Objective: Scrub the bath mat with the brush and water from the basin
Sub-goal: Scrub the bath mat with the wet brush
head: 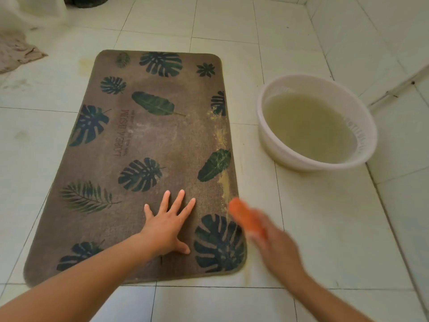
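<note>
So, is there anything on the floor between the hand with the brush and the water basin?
Nothing visible. The right hand holds the orange brush at the bath mat near corner; only bare tiled floor lies between it and the white basin.

Motion is smearing the right hand [276, 248] and the orange brush [247, 219] at lower right, so bristles and grip are not reading clearly. The printed lettering [124, 133] on the bath mat [148, 140] is staying too faint to make out. A crumpled cloth [16, 52] is running off the left edge, and a dark object [86, 0] is getting cropped at the top.
</note>
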